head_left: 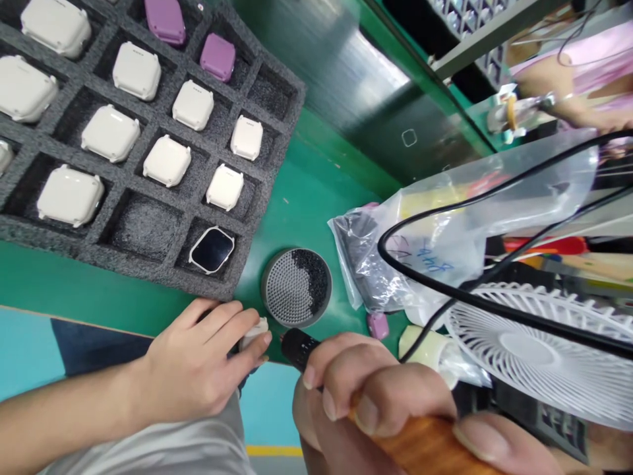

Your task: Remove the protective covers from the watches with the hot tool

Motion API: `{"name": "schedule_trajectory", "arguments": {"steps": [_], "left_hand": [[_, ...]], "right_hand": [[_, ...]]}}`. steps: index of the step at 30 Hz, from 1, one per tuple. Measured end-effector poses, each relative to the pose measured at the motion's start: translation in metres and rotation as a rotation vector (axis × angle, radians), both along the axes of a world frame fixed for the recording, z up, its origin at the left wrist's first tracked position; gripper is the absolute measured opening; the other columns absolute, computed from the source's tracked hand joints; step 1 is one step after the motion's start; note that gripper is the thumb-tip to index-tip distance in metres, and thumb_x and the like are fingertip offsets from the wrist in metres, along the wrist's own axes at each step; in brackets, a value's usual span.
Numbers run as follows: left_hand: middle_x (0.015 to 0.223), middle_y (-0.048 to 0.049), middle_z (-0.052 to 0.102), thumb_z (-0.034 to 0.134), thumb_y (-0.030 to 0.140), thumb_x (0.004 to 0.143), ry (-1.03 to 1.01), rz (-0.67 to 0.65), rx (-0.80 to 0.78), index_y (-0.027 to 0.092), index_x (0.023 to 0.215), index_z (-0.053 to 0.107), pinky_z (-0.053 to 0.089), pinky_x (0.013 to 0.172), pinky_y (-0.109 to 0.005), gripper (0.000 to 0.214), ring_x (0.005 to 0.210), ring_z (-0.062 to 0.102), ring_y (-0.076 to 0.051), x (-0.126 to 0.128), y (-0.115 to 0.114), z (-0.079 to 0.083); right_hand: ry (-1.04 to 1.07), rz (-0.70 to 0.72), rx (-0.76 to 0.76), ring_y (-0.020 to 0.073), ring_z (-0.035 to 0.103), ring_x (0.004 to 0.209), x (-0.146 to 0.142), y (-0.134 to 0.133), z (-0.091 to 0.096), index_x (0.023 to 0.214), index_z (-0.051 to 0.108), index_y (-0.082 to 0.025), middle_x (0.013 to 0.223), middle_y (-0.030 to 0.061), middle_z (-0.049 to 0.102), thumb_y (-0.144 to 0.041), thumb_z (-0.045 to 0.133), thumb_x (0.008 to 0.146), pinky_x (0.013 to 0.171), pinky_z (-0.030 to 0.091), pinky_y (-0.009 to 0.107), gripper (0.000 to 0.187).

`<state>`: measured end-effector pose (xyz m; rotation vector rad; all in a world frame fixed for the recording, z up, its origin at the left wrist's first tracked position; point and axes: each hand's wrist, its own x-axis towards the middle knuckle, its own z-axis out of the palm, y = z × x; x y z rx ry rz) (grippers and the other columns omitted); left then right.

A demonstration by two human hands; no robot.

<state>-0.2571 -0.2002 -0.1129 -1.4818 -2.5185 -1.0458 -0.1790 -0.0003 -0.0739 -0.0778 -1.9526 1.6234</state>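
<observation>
My left hand (198, 359) is closed around a small white watch case (255, 333) at the front edge of the green table; the fingers cover most of the case. My right hand (380, 389) grips an electric screwdriver (300, 348) with a black nose and an orange-brown handle. Its tip points left towards the case, a short gap apart from it. Just beyond the tip stands a round grey dish (283, 290), its dotted plate partly covered by tiny black pieces, probably screws. Nearest to my left hand is the grey foam tray (208, 285), holding several white watch cases (167, 161).
Two purple cases (218, 57) and a dark-screened watch (212, 250) sit in the tray. To the right lie a clear plastic bag (425, 237), a small purple piece (378, 325), a white fan (539, 356) and a looping black cable (420, 274). Another person's arm (554, 92) shows at upper right.
</observation>
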Motion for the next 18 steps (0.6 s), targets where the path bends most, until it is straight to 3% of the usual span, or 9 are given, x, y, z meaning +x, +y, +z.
{"name": "schedule_trajectory", "arguments": {"steps": [8, 11, 14, 18], "left_hand": [[0.124, -0.0099, 0.072, 0.063, 0.023, 0.097, 0.006, 0.008, 0.019, 0.018, 0.123, 0.075, 0.046, 0.087, -0.044, 0.029, 0.111, 0.063, -0.028, 0.0, -0.001, 0.002], [0.125, -0.0098, 0.072, 0.062, 0.023, 0.098, -0.003, 0.013, 0.029, 0.017, 0.123, 0.075, 0.046, 0.088, -0.044, 0.028, 0.111, 0.063, -0.029, 0.0, 0.0, 0.002], [0.124, -0.0098, 0.073, 0.062, 0.023, 0.098, -0.001, 0.009, 0.032, 0.017, 0.123, 0.075, 0.046, 0.088, -0.044, 0.029, 0.11, 0.063, -0.028, 0.0, 0.0, 0.002], [0.123, -0.0098, 0.073, 0.061, 0.022, 0.097, 0.006, 0.019, 0.031, 0.018, 0.122, 0.075, 0.045, 0.087, -0.044, 0.029, 0.109, 0.064, -0.028, 0.0, 0.0, 0.002]], "right_hand": [[-0.018, -0.021, -0.086, 0.0158, 0.049, 0.053, 0.0, -0.014, 0.008, 0.123, 0.056, -0.039, 0.076, -0.0041, 0.046, -0.046, 0.034, 0.104, 0.051, 0.049, 0.036, 0.029], [-0.048, 0.048, -0.124, 0.0172, 0.052, 0.055, 0.001, -0.011, 0.01, 0.113, 0.061, -0.033, 0.072, -0.0038, 0.046, -0.046, 0.036, 0.103, 0.054, 0.053, 0.04, 0.029], [-0.109, 0.129, -0.085, 0.0208, 0.058, 0.06, -0.001, -0.009, 0.011, 0.102, 0.063, -0.031, 0.069, -0.0025, 0.047, -0.053, 0.036, 0.102, 0.058, 0.056, 0.046, 0.034], [-0.162, 0.112, -0.044, 0.0242, 0.062, 0.064, -0.004, -0.012, 0.012, 0.105, 0.062, -0.036, 0.069, -0.0017, 0.05, -0.056, 0.034, 0.102, 0.059, 0.055, 0.048, 0.034]]}}
